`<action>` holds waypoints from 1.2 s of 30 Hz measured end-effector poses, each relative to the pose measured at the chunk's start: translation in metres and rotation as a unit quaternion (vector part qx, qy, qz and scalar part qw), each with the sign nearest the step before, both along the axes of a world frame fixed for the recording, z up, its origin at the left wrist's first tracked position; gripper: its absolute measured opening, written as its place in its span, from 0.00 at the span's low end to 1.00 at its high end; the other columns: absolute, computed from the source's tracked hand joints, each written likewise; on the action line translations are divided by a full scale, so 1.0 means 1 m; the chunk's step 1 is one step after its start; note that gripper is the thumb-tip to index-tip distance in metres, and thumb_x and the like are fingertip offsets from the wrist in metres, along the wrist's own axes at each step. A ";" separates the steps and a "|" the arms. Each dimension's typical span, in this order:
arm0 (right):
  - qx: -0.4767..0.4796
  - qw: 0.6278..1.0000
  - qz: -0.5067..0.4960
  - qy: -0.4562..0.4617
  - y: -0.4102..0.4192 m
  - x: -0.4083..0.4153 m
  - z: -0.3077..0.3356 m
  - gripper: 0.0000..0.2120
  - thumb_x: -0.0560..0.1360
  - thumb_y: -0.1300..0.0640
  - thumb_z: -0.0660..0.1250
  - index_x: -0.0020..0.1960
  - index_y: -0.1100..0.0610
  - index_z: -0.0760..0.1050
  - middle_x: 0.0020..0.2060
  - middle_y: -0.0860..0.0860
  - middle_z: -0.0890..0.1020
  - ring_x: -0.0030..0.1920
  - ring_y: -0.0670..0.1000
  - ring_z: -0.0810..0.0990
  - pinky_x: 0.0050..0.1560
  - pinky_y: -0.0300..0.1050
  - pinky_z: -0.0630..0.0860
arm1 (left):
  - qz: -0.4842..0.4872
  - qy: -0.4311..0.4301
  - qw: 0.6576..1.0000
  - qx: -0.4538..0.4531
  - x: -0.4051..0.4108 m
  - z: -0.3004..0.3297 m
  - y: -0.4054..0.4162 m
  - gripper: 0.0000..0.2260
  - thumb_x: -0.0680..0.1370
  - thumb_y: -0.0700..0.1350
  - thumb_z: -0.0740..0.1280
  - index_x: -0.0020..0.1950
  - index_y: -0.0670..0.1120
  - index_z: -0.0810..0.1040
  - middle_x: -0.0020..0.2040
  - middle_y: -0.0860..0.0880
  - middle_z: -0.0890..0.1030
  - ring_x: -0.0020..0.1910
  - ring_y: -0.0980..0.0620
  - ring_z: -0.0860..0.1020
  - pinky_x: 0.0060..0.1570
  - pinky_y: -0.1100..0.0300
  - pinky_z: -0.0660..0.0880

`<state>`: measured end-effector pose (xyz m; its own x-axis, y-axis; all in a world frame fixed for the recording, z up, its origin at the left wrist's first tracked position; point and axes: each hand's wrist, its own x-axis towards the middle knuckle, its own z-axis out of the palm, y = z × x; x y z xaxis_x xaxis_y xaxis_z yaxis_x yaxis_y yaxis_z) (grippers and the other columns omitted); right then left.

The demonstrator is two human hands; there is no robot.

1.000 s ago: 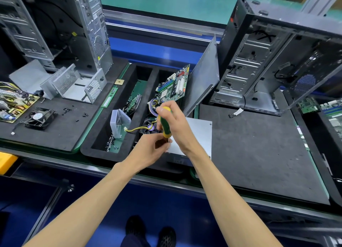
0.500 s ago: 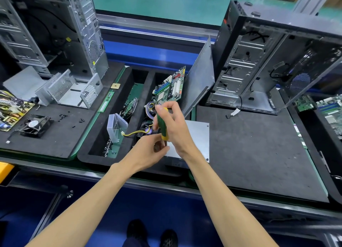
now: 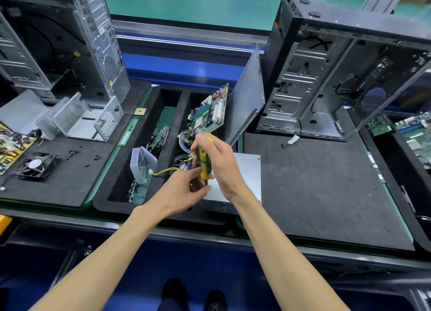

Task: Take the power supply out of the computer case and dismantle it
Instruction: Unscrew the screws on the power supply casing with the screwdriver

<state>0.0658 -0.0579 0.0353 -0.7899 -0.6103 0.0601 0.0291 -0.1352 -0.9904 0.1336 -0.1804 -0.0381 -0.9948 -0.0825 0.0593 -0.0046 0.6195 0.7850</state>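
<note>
The silver power supply (image 3: 245,178) lies flat at the front edge of the black mat, its near left corner under my hands. My right hand (image 3: 221,164) grips a green and yellow screwdriver (image 3: 204,164) held upright over that corner. My left hand (image 3: 186,189) sits just below it with its fingers curled at the screwdriver's lower end; the tip is hidden. Yellow and black cables (image 3: 168,169) run from the power supply's left side into the tray. The open black computer case (image 3: 326,73) stands behind on the right.
A black foam tray (image 3: 102,199) on the left holds a motherboard (image 3: 210,112), a clear plastic box (image 3: 141,165) and loose parts. A grey side panel (image 3: 248,96) leans beside the case. Further left stand another case (image 3: 63,42), a fan (image 3: 37,165) and small screws.
My hands and the screwdriver stay over the power supply's near left corner. The right hand has shifted slightly on the handle. The view has tilted a little.
</note>
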 end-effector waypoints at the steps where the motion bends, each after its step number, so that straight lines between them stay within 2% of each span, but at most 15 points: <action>1: 0.001 1.000 0.001 -0.001 0.001 -0.001 0.000 0.14 0.77 0.44 0.66 0.41 0.53 0.79 0.34 0.47 0.79 0.36 0.50 0.77 0.37 0.36 0.74 | -0.006 0.007 1.000 0.010 0.002 0.002 -0.001 0.11 0.76 0.48 0.69 0.43 0.67 0.78 0.37 0.57 0.82 0.35 0.55 0.78 0.36 0.69 0.71; 4: -0.011 1.000 0.022 -0.002 0.003 -0.002 -0.001 0.12 0.78 0.47 0.66 0.49 0.56 0.79 0.35 0.48 0.80 0.38 0.50 0.79 0.41 0.38 0.77 | 0.000 -0.001 1.000 0.013 0.003 0.002 -0.003 0.08 0.77 0.46 0.70 0.41 0.57 0.80 0.36 0.56 0.83 0.34 0.55 0.79 0.37 0.64 0.73; 5: -0.014 0.999 0.031 0.000 0.003 -0.001 -0.001 0.11 0.79 0.48 0.66 0.51 0.56 0.77 0.35 0.50 0.81 0.38 0.50 0.80 0.43 0.39 0.77 | 0.007 0.000 1.000 0.008 0.003 0.003 -0.003 0.08 0.77 0.46 0.71 0.39 0.55 0.79 0.35 0.58 0.82 0.34 0.56 0.78 0.36 0.66 0.72; 8: -0.016 0.999 0.048 0.013 0.002 0.002 0.000 0.08 0.78 0.47 0.68 0.48 0.51 0.76 0.36 0.52 0.82 0.38 0.49 0.80 0.44 0.39 0.76 | 0.041 0.008 0.999 -0.027 0.000 0.001 -0.003 0.12 0.75 0.47 0.75 0.35 0.58 0.75 0.34 0.62 0.80 0.34 0.59 0.77 0.34 0.71 0.68; 11: -0.017 0.999 0.049 0.015 0.002 0.004 0.002 0.12 0.77 0.44 0.67 0.45 0.52 0.77 0.35 0.53 0.82 0.39 0.50 0.80 0.45 0.41 0.76 | 0.048 0.010 0.998 -0.026 -0.001 0.000 -0.002 0.09 0.74 0.52 0.74 0.38 0.56 0.74 0.35 0.57 0.79 0.37 0.55 0.78 0.36 0.65 0.72; 14: -0.012 0.999 0.043 0.013 0.000 0.004 0.002 0.18 0.80 0.43 0.62 0.44 0.56 0.78 0.34 0.53 0.81 0.37 0.49 0.79 0.43 0.39 0.76 | 0.039 0.008 0.999 -0.019 0.000 -0.001 0.000 0.06 0.72 0.56 0.69 0.42 0.58 0.74 0.37 0.56 0.79 0.37 0.53 0.77 0.37 0.61 0.74; 15: -0.007 0.999 0.044 0.005 -0.001 0.003 0.003 0.19 0.82 0.43 0.60 0.43 0.57 0.78 0.34 0.53 0.81 0.36 0.50 0.78 0.42 0.40 0.75 | 0.022 0.008 1.000 -0.008 0.001 0.000 0.000 0.05 0.73 0.55 0.69 0.43 0.61 0.74 0.38 0.57 0.79 0.36 0.54 0.77 0.36 0.63 0.73; 18: -0.010 0.999 0.040 -0.030 -0.003 0.001 0.005 0.22 0.83 0.42 0.57 0.40 0.55 0.78 0.34 0.54 0.80 0.36 0.51 0.78 0.39 0.40 0.75 | -0.002 -0.002 1.000 0.004 0.004 0.000 -0.001 0.09 0.76 0.48 0.69 0.43 0.64 0.77 0.39 0.58 0.81 0.37 0.55 0.78 0.38 0.68 0.72; 22: -0.025 0.999 0.034 -0.013 -0.006 0.007 0.001 0.13 0.77 0.44 0.66 0.47 0.53 0.73 0.35 0.54 0.80 0.35 0.51 0.77 0.42 0.44 0.76 | 0.035 -0.017 0.999 -0.006 0.002 0.000 0.001 0.04 0.76 0.47 0.70 0.42 0.53 0.78 0.35 0.58 0.82 0.37 0.57 0.79 0.38 0.58 0.73; 24: -0.026 0.999 0.025 -0.002 -0.007 0.011 -0.003 0.13 0.76 0.47 0.70 0.49 0.54 0.69 0.34 0.55 0.80 0.35 0.51 0.77 0.43 0.44 0.75 | 0.058 -0.012 0.998 -0.027 0.001 0.002 0.004 0.08 0.73 0.55 0.69 0.42 0.51 0.78 0.35 0.55 0.81 0.38 0.53 0.79 0.39 0.53 0.76; 27: -0.022 1.000 0.006 0.003 -0.008 0.012 -0.001 0.13 0.76 0.47 0.70 0.46 0.56 0.72 0.37 0.54 0.82 0.38 0.49 0.79 0.46 0.44 0.77 | 0.069 -0.018 0.996 -0.051 0.003 0.001 0.004 0.09 0.69 0.62 0.65 0.38 0.57 0.74 0.34 0.60 0.80 0.35 0.56 0.77 0.35 0.58 0.73; 29: -0.008 1.000 0.001 0.009 -0.007 0.010 0.000 0.13 0.78 0.46 0.67 0.45 0.56 0.78 0.40 0.50 0.82 0.41 0.47 0.80 0.49 0.47 0.77 | 0.046 -0.017 0.998 -0.037 0.004 0.000 0.001 0.05 0.73 0.56 0.68 0.39 0.59 0.74 0.36 0.61 0.80 0.35 0.57 0.77 0.36 0.58 0.72; 31: -0.001 1.000 0.004 0.010 -0.006 0.008 0.001 0.17 0.81 0.46 0.61 0.45 0.54 0.82 0.39 0.49 0.82 0.42 0.48 0.79 0.49 0.49 0.76 | 0.015 -0.017 1.000 -0.010 0.006 0.000 0.000 0.05 0.77 0.48 0.69 0.44 0.59 0.78 0.38 0.58 0.82 0.38 0.55 0.79 0.40 0.57 0.76; 33: -0.005 1.000 0.009 0.007 -0.005 0.007 0.002 0.19 0.82 0.45 0.57 0.49 0.54 0.82 0.37 0.52 0.81 0.40 0.51 0.78 0.46 0.49 0.75 | 0.016 -0.017 1.000 0.007 0.006 0.000 -0.001 0.04 0.78 0.47 0.69 0.44 0.55 0.80 0.37 0.57 0.83 0.36 0.56 0.79 0.40 0.59 0.76; 36: -0.014 1.000 0.007 0.013 -0.005 0.010 0.003 0.14 0.79 0.45 0.64 0.51 0.56 0.75 0.36 0.53 0.81 0.38 0.50 0.78 0.44 0.41 0.76 | 0.044 -0.022 0.999 0.010 0.004 0.003 0.003 0.08 0.75 0.51 0.70 0.37 0.55 0.75 0.31 0.60 0.79 0.29 0.58 0.74 0.32 0.64 0.68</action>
<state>0.0761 -0.0633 0.0383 -0.7793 -0.6189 0.0982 0.0049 -0.1627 -0.9867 0.1375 -0.1773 -0.0355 -0.9852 -0.1707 0.0122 -0.0939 0.5991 0.7952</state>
